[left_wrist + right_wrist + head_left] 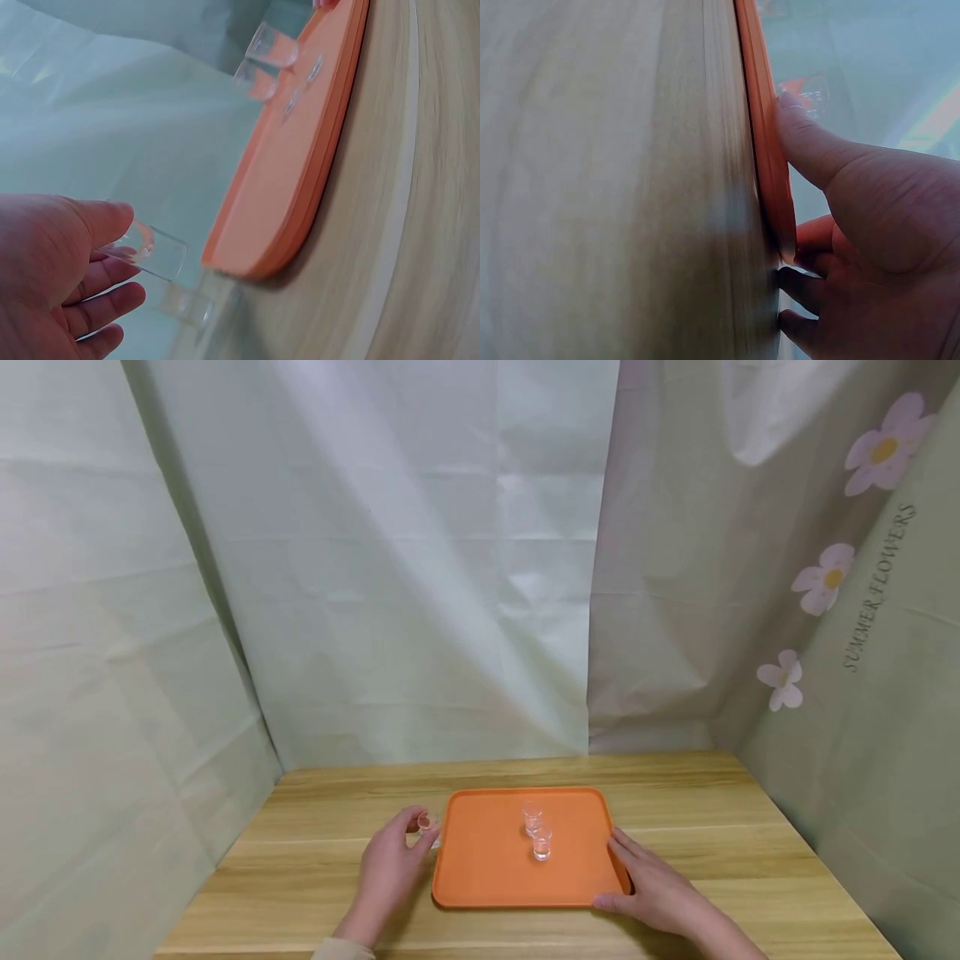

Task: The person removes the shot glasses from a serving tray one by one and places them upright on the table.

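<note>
Smooth, orange and round-cornered, the tray point(480, 860) lies with its near right corner held between the right hand's point(651, 885) thumb and fingers. Just left of it, the left hand point(393, 860) pinches a clear, round-rimmed cup point(161, 255). Farther in stand two clear tumblers point(542, 845). Wood-grain tabletop point(300, 860) lies beneath; creased pale-green sheets point(412, 568) hang behind, printed flowers point(812, 591) at right.
</note>
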{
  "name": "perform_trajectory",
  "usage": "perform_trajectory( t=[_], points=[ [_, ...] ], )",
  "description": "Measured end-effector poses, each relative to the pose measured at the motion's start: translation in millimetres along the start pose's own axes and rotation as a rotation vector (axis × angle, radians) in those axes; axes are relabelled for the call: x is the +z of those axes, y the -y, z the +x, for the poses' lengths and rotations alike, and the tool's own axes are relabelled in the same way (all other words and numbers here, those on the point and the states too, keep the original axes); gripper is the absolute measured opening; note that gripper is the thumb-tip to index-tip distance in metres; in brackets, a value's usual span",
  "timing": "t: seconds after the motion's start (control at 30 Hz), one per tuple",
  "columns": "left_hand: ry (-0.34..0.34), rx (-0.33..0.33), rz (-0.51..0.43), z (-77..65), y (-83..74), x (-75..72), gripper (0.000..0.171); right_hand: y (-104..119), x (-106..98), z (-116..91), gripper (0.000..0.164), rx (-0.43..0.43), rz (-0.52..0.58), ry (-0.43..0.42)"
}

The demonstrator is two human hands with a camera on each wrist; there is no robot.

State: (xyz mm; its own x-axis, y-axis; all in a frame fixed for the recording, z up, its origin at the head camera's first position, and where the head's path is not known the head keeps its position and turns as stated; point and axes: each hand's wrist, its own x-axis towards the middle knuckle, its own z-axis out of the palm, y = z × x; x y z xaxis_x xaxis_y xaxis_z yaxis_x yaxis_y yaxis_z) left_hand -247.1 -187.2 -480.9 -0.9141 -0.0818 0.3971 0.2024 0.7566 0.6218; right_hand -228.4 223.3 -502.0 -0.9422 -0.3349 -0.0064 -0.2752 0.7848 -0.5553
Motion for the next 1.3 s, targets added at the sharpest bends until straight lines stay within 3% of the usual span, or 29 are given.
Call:
perform_trajectory(
  t=[0.3, 0.63, 1.07, 1.3],
  points=[
    [0.003, -0.047, 0.034, 2.4, 28.4, -18.0, 0.031, -1.3, 0.2, -0.2, 0.106, -0.003, -0.003, 0.003],
    [0.001, -0.085, 0.076, 14.2, 53.0, -23.8, 0.038, 0.4, -2.1, 1.9, 0.107, -0.01, -0.001, 0.006],
    [0.025, -0.104, 0.032, 32.4, 65.8, -9.7, 0.041, 1.0, -2.8, 1.9, 0.106, -0.004, 0.0, 0.012],
    [0.031, -0.107, 0.032, 40.0, 63.9, -2.4, 0.042, -0.3, -1.4, 0.7, 0.107, -0.007, 0.001, 0.01]
  ],
)
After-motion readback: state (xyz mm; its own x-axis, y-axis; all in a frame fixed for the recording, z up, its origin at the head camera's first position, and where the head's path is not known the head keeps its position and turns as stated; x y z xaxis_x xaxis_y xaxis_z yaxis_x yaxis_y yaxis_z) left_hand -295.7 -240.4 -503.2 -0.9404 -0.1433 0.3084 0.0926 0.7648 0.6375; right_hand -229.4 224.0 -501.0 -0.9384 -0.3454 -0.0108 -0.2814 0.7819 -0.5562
